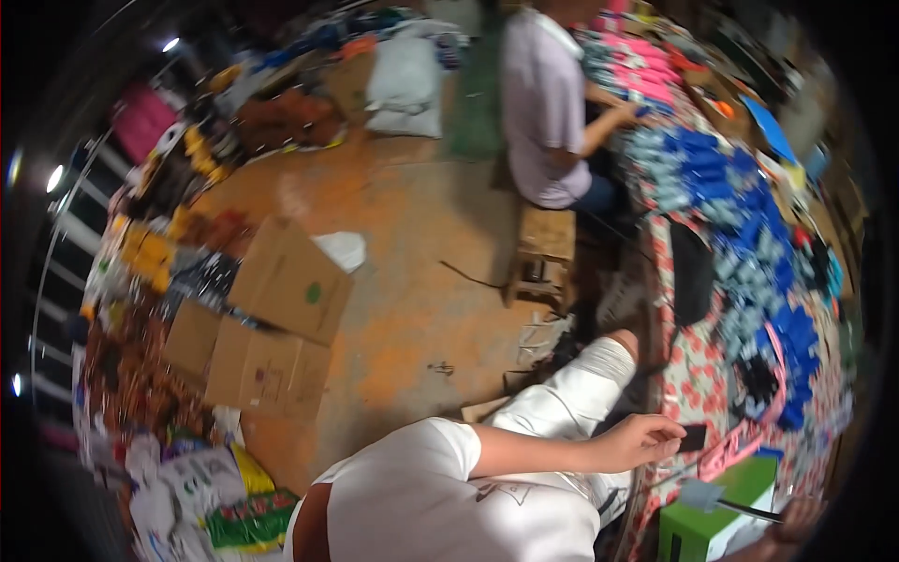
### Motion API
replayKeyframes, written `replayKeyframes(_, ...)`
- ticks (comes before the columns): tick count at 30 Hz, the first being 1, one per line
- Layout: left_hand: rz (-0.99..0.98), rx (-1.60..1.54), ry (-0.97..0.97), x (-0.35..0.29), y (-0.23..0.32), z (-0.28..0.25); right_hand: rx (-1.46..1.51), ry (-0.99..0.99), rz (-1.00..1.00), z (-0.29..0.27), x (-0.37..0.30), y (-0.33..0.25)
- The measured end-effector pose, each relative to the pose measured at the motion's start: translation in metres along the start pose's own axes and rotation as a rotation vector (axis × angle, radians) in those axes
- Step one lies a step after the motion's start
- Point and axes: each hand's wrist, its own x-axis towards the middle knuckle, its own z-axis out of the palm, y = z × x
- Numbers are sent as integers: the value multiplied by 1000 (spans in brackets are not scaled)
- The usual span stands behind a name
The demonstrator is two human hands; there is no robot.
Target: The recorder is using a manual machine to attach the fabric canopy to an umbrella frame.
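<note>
My left hand reaches over the edge of the flower-patterned table, fingers pinched on a small dark flat piece. Lower right, my blurred right hand is closed around the end of a thin dark rod that carries a pale grey block-shaped head; I cannot make out what kind of tool it is. The head is over a green and white box. A pink strap lies on the table just beyond my left hand.
Blue and grey bundles cover much of the table. Farther along, another person sits on a wooden stool. Open cardboard boxes and filled bags line the floor at left; a white sack stands behind.
</note>
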Motion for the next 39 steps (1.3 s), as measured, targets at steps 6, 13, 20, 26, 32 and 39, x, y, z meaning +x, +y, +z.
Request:
replayKeyframes(6, -290, -208, -342, -30, 7, -55, 255, -281, 240, 5, 62, 160)
replayKeyframes(13, -134, 784, 279, -54, -5, -42, 242, 49, 220, -13, 61, 227)
replayKeyframes(20, 214, 868, 500, -35, -56, -31, 48, -46, 115, -29, 33, 191)
replayKeyframes(26, 88, 691, 224, -32, -35, -20, -711, 171, 65, -22, 58, 116)
replayKeyframes(32, -16, 703, 235, 4, 18, 14, -731, 533, 357, 3, 36, 161)
replayKeyframes(39, -187, 522, 289, 9, -8, -3, -1482, 61, 12, -47, -29, 239)
